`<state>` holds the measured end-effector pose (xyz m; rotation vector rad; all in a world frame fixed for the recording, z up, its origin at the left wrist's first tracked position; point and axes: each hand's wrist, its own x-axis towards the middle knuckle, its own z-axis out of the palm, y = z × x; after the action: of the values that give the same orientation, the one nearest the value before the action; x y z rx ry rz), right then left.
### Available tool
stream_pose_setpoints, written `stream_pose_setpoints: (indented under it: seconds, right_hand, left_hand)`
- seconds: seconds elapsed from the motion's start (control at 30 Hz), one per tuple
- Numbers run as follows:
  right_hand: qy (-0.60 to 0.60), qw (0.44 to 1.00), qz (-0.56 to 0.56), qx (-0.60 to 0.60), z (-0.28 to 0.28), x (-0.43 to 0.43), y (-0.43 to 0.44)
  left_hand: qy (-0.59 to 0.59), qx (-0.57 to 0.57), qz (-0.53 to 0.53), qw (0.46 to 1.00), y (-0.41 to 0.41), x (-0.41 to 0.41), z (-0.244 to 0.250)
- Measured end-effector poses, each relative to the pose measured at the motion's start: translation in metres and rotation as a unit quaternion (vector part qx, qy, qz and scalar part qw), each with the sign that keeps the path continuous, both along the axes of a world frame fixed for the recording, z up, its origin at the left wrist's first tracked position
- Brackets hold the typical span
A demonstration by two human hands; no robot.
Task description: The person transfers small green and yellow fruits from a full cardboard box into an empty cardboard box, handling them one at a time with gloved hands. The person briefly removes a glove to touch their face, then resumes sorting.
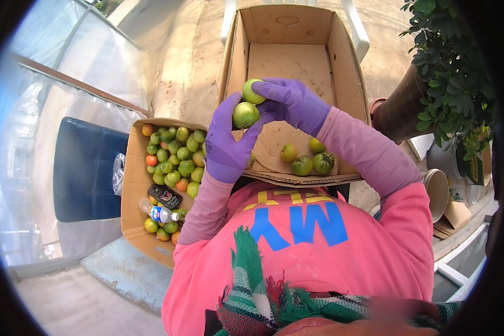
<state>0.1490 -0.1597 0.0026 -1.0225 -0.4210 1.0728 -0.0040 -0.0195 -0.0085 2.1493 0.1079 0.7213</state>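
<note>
Both hands wear purple knit-cuffed gloves and meet above a large cardboard box (292,54). My left hand (235,136) cups a green tomato (245,115) between thumb and fingers. Just beyond it, my right hand (283,98) grips a second, paler green tomato (252,91) with thumb and fingertips; the two tomatoes touch or nearly touch. Several green tomatoes (302,165) lie at the near end of the box. To the left, another cardboard box (130,197) holds many green and some reddish tomatoes (174,147), with a black phone-like case (164,196) and a plastic bottle (158,213) on top.
A blue padded chair (88,168) stands beyond the left box, near plastic sheeting (101,50). White chair arms (356,31) show around the large box's far end. At right are a leafy plant (449,63), its tall brown pot (403,103) and an open bucket (437,195).
</note>
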Motion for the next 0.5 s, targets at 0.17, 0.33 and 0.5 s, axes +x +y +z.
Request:
stream_pose_setpoints:
  seconds: [0.17, 0.33, 0.5]
  right_hand:
    - [-0.003, 0.999, 0.017, -0.043, -0.004, 0.005, -0.003]
    - [-0.018, 0.999, 0.015, -0.024, -0.001, 0.001, -0.005]
    - [-0.036, 0.999, 0.018, -0.020, 0.007, 0.001, -0.005]
  left_hand:
    - [0.009, -0.141, -0.009, 0.990, 0.000, -0.001, -0.001]
    - [0.001, -0.170, -0.001, 0.986, 0.002, -0.001, -0.004]
    - [-0.023, -0.148, 0.014, 0.989, 0.004, -0.005, -0.003]
